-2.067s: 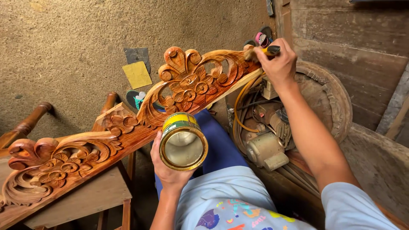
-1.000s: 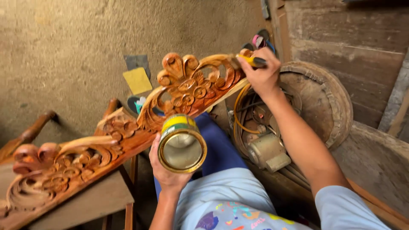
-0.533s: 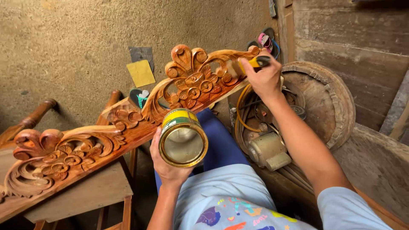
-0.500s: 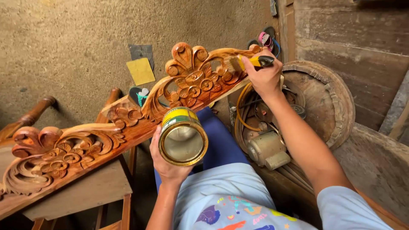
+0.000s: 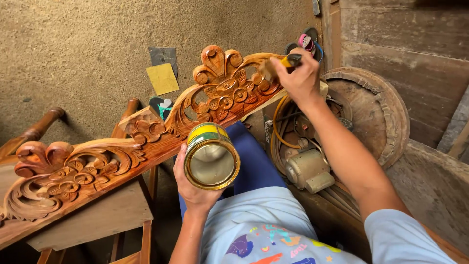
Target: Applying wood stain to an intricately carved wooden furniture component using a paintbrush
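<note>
My left hand grips a round yellow and green tin from below, its open mouth tilted toward me, close to the lower edge of a long carved wooden panel. The panel, glossy brown with floral scrollwork, runs diagonally from the lower left to the upper right. My right hand holds a brush with a yellow and dark handle against the carving at the panel's upper right end. The bristles are mostly hidden behind my fingers.
A plain wooden stool supports the panel's left part. An electric motor with yellow hose sits in a round wooden frame on the right. Yellow and grey sandpaper sheets lie on the rough floor, with a turned wooden leg at the left.
My right hand has shifted the brush slightly left and down along the panel's upper right carving. The tin in my left hand stays in nearly the same place.
</note>
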